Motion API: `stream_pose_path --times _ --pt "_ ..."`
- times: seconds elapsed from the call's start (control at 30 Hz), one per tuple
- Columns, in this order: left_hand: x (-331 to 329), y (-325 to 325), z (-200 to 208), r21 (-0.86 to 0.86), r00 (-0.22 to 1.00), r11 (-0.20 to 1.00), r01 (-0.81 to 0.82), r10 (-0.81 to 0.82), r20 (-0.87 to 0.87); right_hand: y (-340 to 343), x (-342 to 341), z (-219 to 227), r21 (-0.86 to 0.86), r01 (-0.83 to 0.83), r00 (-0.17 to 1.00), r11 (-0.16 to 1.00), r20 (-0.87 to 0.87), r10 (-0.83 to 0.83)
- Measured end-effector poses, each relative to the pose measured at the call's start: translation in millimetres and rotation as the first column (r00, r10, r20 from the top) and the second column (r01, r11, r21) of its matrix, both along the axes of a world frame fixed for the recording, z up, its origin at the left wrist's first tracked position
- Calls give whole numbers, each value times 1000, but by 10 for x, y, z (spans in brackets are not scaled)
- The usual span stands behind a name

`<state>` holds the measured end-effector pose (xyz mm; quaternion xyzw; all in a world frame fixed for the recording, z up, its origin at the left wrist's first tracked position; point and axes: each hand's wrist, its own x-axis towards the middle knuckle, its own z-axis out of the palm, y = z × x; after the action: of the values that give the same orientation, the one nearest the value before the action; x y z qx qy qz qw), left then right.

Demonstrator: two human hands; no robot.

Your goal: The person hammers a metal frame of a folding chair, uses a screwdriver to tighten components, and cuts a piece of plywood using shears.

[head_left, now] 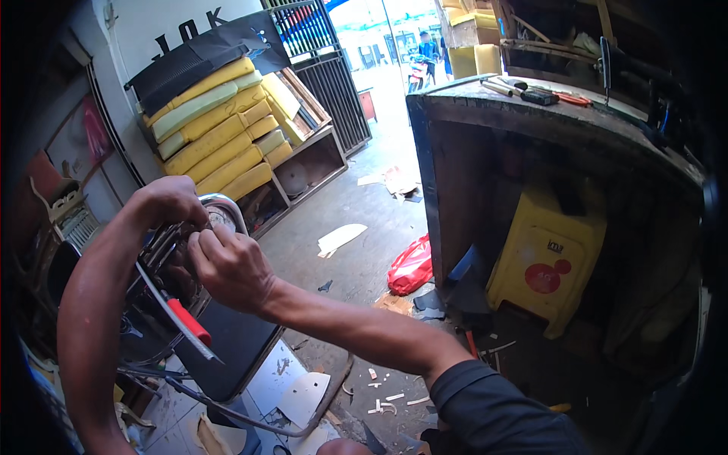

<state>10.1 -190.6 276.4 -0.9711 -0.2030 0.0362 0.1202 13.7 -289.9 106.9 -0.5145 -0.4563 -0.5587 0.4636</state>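
Both hands meet at a chrome curved tube [227, 203], part of a metal-framed thing whose kind is hard to make out. My left hand [173, 200] bends over it from the left, fingers curled downward. Close beside it, my right hand [231, 265] has its fingers pinched together against the frame. Whatever lies between the fingertips is hidden or too small to name. Just below the hands are a red handle [188, 321] and a thin pale metal strip [168, 303]. A flat black panel, perhaps a seat [231, 353], lies under them.
Yellow foam pads [227, 144] are stacked on a wooden shelf at the back left. To the right stands a workbench [470, 110] with tools on top and a yellow plastic stool [546, 258] underneath. A red plastic bag [412, 265] and scraps [387, 403] litter the floor.
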Motion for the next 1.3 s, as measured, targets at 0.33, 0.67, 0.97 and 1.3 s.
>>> stream_pose_path --times 0.33,0.67,0.97,1.3 --pt "10 -8 5 -36 999 999 -39 39 -10 -82 190 24 -96 -338 909 936 -292 298" --pt "39 -28 -11 -240 1000 971 26 -26 4 -261 759 -656 131 -268 659 954 -697 281" --pt "6 99 -11 -376 997 923 -81 73 -36 3 674 -669 135 -332 694 934 -636 338" --pt "43 147 -14 -408 1000 913 -18 14 -15 152 763 -660 87 -246 837 965 -482 258"
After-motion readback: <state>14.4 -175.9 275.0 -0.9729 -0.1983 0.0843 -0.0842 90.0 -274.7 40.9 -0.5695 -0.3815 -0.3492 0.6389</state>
